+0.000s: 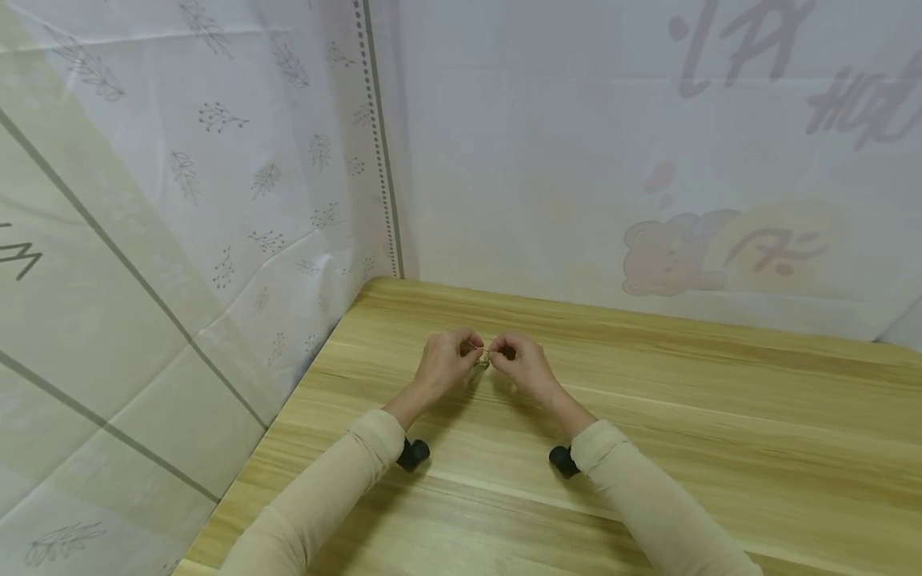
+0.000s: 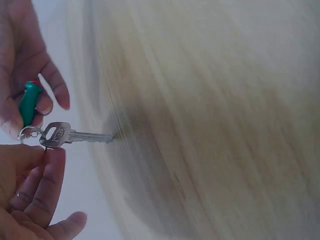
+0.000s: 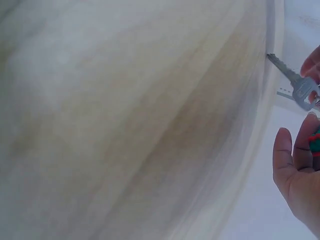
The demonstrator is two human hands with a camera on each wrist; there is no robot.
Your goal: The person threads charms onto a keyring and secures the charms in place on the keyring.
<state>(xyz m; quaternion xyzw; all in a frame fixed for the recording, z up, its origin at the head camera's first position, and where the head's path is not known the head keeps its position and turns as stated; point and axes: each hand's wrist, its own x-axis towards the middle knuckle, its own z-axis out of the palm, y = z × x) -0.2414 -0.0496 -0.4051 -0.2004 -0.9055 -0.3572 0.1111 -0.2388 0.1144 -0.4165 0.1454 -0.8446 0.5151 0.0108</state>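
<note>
The key [image 2: 75,135] is silver-grey, its ring [image 2: 20,134] silver, the fob [image 2: 30,105] green with red trim. The table [image 1: 468,504] shows yellow-brown wood grain. Sleeves [image 1: 317,492] are cream, wrist cameras [image 1: 414,454] black. Grey sprigs [image 1: 221,118] pattern one pale cloth [image 1: 238,184], a faded pinkish bear [image 1: 651,256] another.

A small, screened-off corner with a homely look was shown; whether it was set up inside a home could not be told. Under the fingers [image 1: 468,336], a wood-grained bench [image 1: 691,432] was seen. Beyond them, the corner was closed off by a pale, creased back hanging [image 1: 504,168] printed with a bear [image 1: 659,260] and lettering [image 1: 767,40]; to their left, a side hanging [image 1: 238,152] was patterned with leaf sprigs [image 1: 265,181].
</note>
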